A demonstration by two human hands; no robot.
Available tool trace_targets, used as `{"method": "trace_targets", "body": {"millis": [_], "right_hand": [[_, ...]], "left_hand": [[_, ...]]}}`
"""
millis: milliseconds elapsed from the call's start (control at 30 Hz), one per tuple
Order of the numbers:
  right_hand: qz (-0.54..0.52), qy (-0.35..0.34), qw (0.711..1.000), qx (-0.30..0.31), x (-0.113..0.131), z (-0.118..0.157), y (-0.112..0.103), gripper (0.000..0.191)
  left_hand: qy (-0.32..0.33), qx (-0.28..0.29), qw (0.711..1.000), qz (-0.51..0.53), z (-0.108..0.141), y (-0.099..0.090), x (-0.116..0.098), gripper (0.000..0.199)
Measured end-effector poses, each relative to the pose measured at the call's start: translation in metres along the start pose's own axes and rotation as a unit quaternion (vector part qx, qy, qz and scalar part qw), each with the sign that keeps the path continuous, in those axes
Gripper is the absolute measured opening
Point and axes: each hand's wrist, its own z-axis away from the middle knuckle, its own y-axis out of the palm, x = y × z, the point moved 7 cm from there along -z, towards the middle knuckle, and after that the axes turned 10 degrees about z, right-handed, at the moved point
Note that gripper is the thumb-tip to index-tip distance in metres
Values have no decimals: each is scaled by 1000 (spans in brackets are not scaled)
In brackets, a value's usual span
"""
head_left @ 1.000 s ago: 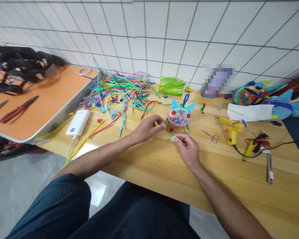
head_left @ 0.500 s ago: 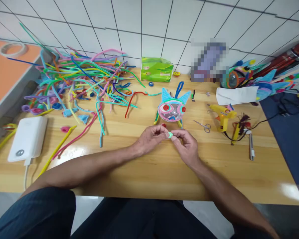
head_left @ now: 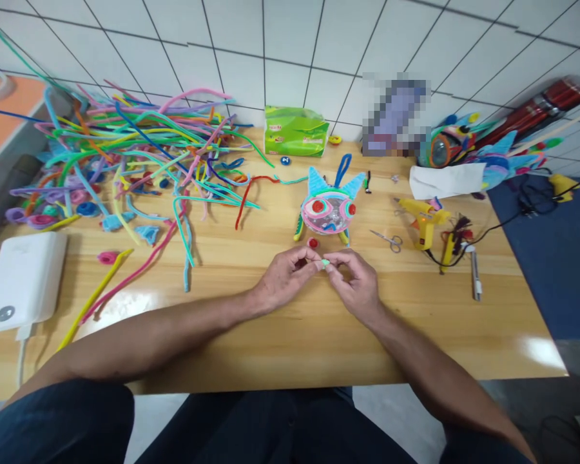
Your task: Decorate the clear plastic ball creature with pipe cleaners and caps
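Note:
Both hands meet in front of me, low over the wooden table. My left hand (head_left: 286, 276) and my right hand (head_left: 355, 280) pinch a small light-green coil of pipe cleaner (head_left: 325, 263) between their fingertips. Just beyond the fingers lies a small red coil (head_left: 312, 243). Behind it stands a fish-like figure (head_left: 328, 209) of pipe cleaners around a clear body, with blue pointed ears, red eyes and a dark blue loop on top. A red pipe cleaner (head_left: 241, 205) lies to its left.
A heap of coloured pipe cleaners (head_left: 140, 148) spreads across the left. A white power bank (head_left: 26, 280) sits near it. Small scissors (head_left: 389, 240), a yellow glue gun (head_left: 423, 222) and a utility knife (head_left: 476, 274) lie right. A green tissue pack (head_left: 294, 132) rests by the wall.
The view has shifted a little, so the table's things appear further left. Both hands still pinch the green coil, which now shows smaller between the fingertips. The red coil is more exposed.

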Motion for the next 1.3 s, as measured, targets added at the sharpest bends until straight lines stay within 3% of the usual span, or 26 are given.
{"method": "trace_targets", "body": {"millis": [200,367,533,733,933,1133,1300], "right_hand": [[-1,29,999,42,1,-3,3,6],[2,41,998,53,2,-3,3,17],[-41,57,997,40,3,0,1,14],[-43,90,992,80,-5,3,7,11],[6,70,993,93,-2,3,5,15],[23,45,996,79,2,-3,2,17],[-34,93,993,61,-7,-3,5,20]], "left_hand": [[77,0,993,-88,4,-2,-7,28],[146,5,973,-181,8,-1,-11,27],[109,15,974,-200,10,0,-7,24],[89,42,979,-176,6,1,-8,22],[82,32,985,-150,3,3,-7,26],[32,49,990,-131,-1,5,-1,36],[62,54,989,-125,0,6,-9,30]]}}
